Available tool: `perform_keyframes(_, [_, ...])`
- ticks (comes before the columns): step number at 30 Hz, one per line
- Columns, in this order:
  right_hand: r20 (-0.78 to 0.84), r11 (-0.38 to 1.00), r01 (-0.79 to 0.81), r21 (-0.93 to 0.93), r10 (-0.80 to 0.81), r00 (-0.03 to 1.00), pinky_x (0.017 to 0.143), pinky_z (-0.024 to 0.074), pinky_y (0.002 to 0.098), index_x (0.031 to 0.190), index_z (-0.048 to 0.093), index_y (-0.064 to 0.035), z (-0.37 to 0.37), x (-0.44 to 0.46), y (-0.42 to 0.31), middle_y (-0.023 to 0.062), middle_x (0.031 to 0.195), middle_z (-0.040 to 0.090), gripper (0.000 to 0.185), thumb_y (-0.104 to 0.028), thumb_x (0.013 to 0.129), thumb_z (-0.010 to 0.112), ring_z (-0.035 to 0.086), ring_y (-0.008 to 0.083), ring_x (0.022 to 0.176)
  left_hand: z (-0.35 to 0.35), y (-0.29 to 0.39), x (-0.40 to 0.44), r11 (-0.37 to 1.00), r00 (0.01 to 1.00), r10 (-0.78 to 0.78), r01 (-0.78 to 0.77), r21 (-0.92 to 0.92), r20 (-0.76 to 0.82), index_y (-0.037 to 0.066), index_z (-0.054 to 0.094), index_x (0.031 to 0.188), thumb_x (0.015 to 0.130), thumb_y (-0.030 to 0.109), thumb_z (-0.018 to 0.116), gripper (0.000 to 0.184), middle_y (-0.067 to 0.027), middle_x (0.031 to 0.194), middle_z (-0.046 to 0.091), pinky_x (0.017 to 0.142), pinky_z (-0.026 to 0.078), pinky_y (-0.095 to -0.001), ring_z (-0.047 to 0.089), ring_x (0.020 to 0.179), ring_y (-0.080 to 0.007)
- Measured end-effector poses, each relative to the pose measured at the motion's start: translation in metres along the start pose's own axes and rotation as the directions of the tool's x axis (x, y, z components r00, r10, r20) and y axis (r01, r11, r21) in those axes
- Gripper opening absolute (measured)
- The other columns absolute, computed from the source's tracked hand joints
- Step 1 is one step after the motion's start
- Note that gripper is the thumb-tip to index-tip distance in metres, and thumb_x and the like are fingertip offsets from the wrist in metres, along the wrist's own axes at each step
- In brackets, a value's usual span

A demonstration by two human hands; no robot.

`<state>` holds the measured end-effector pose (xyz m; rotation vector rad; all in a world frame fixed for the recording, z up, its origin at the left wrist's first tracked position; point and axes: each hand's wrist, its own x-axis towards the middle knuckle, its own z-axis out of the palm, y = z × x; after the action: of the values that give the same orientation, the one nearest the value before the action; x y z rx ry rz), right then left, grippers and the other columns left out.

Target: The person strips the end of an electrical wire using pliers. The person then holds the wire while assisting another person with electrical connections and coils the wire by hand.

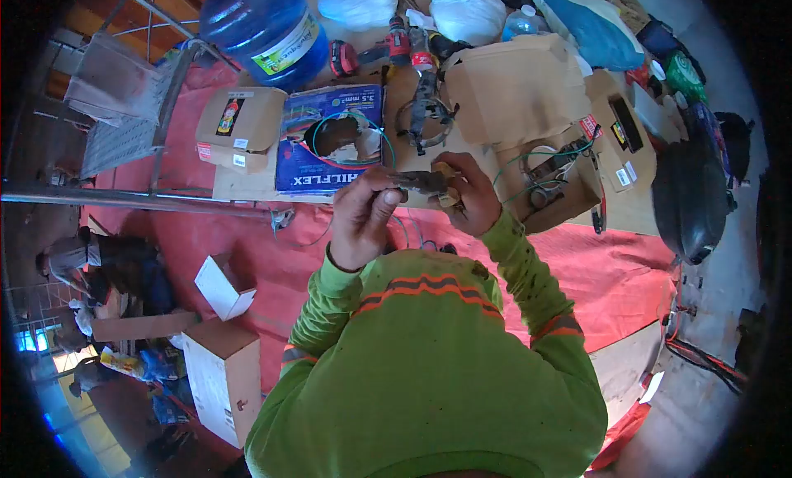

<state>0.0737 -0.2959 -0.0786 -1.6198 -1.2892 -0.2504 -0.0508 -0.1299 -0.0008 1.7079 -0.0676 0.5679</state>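
Note:
In front of my chest, my right hand (472,199) is wrapped round pliers (422,181) with a dark metal head and yellow handles. My left hand (363,218) pinches at the head of the pliers, thumb against fingers; whatever lies in that pinch is too small to make out. Thin green wire (394,148) loops over a torn blue cable box (289,169) just beyond my left hand. More thin wire hangs below the hands. To the right, an open cardboard box (569,202) holds a metal fitting (544,173) with green wire over it.
Behind the hands lie a closed carton (239,131), a headlamp-like strap (425,115), a red drill (398,45) and a large blue water jug (264,32). Metal scaffold rails (148,193) run at left. A white box (219,379) stands lower left, near other people (107,263).

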Motion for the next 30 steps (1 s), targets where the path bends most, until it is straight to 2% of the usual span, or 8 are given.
perform_keyframes(8, [-0.011,0.936,-0.341,0.091,0.344,0.939,0.079,0.0498,0.0365,0.104,0.055,0.0025,0.011,-0.012,-0.02,0.0199,0.111,0.053,0.032,-0.007,0.076,0.068,0.059,0.034,0.096,0.0,-0.02,0.01,0.991,0.997,-0.039,0.03,0.133,0.067,-0.001,0.057,0.095,0.091,0.004,0.056,0.006,-0.0102,0.08,0.06,0.065,0.047,-0.0299,0.059,0.071,-0.0181])
perform_keyframes(10, [-0.151,0.81,-0.417,0.413,0.512,0.846,0.076,0.0495,0.0354,0.103,0.054,0.0015,0.04,-0.039,-0.01,0.019,0.106,0.055,0.03,-0.009,0.078,0.066,0.06,0.0329,0.092,-0.002,-0.039,0.009,0.987,0.999,-0.036,0.036,0.156,-0.002,-0.001,0.057,0.096,0.091,0.003,0.056,0.007,-0.0106,0.081,0.061,0.065,0.047,-0.03,0.059,0.071,-0.0187])
perform_keyframes(12, [-0.119,0.553,-0.614,0.563,0.79,0.602,0.074,0.0493,0.0358,0.102,0.054,0.0003,0.063,-0.064,0.0,0.0178,0.099,0.057,0.029,-0.013,0.079,0.066,0.06,0.0323,0.087,-0.011,-0.056,0.014,0.991,0.999,-0.031,0.035,0.126,-0.036,0.001,0.057,0.097,0.09,0.003,0.057,0.008,-0.0118,0.085,0.062,0.065,0.047,-0.0302,0.059,0.07,-0.0202])
perform_keyframes(14, [0.008,0.105,-0.852,0.512,0.992,0.127,0.072,0.0492,0.0377,0.101,0.054,-0.001,0.076,-0.086,0.008,0.0162,0.092,0.059,0.029,-0.018,0.081,0.065,0.059,0.0321,0.082,-0.027,-0.075,0.023,0.981,0.995,0.066,-0.05,0.185,-0.081,0.001,0.057,0.096,0.09,0.003,0.058,0.007,-0.012,0.087,0.063,0.065,0.048,-0.0301,0.061,0.072,-0.0212])
perform_keyframes(18, [-0.206,0.319,-0.942,-0.105,0.92,0.334,0.068,0.0486,0.0365,0.094,0.058,-0.0027,0.126,-0.142,0.048,0.0096,0.083,0.059,0.023,-0.023,0.086,0.063,0.057,0.0241,0.076,-0.073,-0.121,0.041,0.977,0.997,0.064,-0.056,0.205,-0.033,0.001,0.058,0.098,0.088,0.003,0.061,0.01,-0.0124,0.088,0.065,0.068,0.049,-0.0305,0.064,0.077,-0.0219])
perform_keyframes(23, [-0.522,0.011,-0.911,-0.413,0.817,0.247,0.085,0.0438,0.0453,0.119,0.053,-0.01,0.168,-0.089,0.067,0.0171,0.105,0.056,0.046,-0.031,0.08,0.067,0.052,0.0374,0.1,-0.132,-0.182,0.073,0.985,0.968,-0.032,-0.011,0.172,0.247,0.003,0.06,0.095,0.086,0.005,0.062,0.009,-0.013,0.085,0.065,0.067,0.05,-0.0325,0.064,0.074,-0.0261])
perform_keyframes(28, [-0.695,-0.069,-0.893,-0.444,0.656,0.295,0.097,0.034,0.049,0.136,0.041,-0.0151,0.212,-0.071,0.064,0.0169,0.131,0.043,0.068,-0.031,0.076,0.071,0.04,0.0376,0.121,-0.13,-0.246,0.07,0.97,0.653,0.077,-0.225,0.095,0.754,0.005,0.061,0.103,0.079,0.009,0.064,0.024,-0.0137,0.098,0.06,0.091,0.042,-0.0434,0.056,0.103,-0.0322])
perform_keyframes(30, [-0.736,-0.134,-0.893,-0.429,0.625,0.26,0.102,0.0293,0.0512,0.139,0.037,-0.0155,0.227,-0.064,0.042,0.0171,0.141,0.036,0.072,-0.027,0.076,0.071,0.034,0.0377,0.129,-0.128,-0.253,0.061,0.915,0.618,0.197,-0.396,0.085,0.761,0.005,0.06,0.108,0.079,0.008,0.064,0.029,-0.0147,0.106,0.058,0.093,0.041,-0.0443,0.055,0.105,-0.0337])
